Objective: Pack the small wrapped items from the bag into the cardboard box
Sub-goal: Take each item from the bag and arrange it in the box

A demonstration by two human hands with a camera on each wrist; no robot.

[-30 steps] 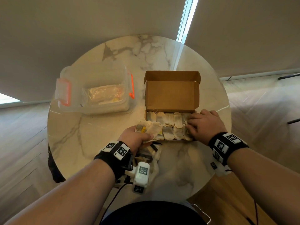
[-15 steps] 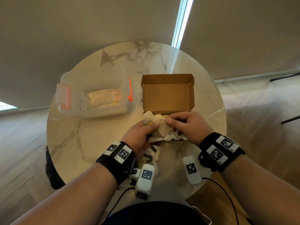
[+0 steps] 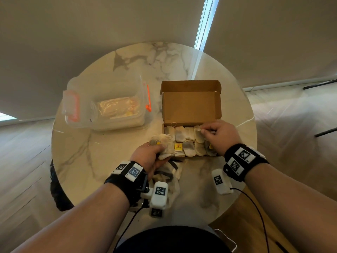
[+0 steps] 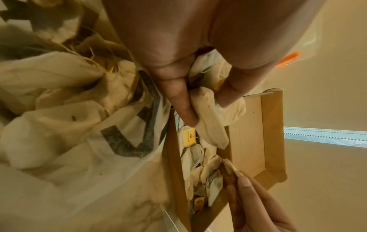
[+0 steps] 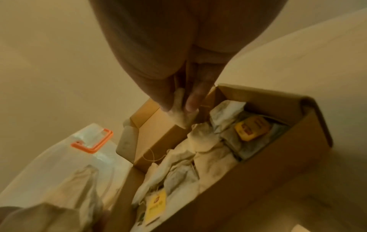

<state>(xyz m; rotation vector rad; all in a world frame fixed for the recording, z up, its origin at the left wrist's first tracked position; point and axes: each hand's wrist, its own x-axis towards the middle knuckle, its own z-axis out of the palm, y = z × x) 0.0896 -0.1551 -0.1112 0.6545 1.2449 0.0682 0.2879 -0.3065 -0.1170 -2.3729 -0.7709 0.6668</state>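
The open cardboard box lies mid-table with two rows of pale tea bags inside, some with yellow tags. My left hand grips a bunch of tea bags at the box's front left corner. My right hand pinches a single tea bag between thumb and fingers over the back right part of the box. The clear plastic bag with dark print lies crumpled under my left wrist, with more tea bags in it.
A clear plastic container with orange latches stands left of the box on the round marble table. The table edge runs close in front of my wrists. Cables hang from the wrist cameras.
Half a second ago both hands met at the bunch by the box's front left. My right hand has since moved right over the box with one tea bag; the left hand still holds the bunch.
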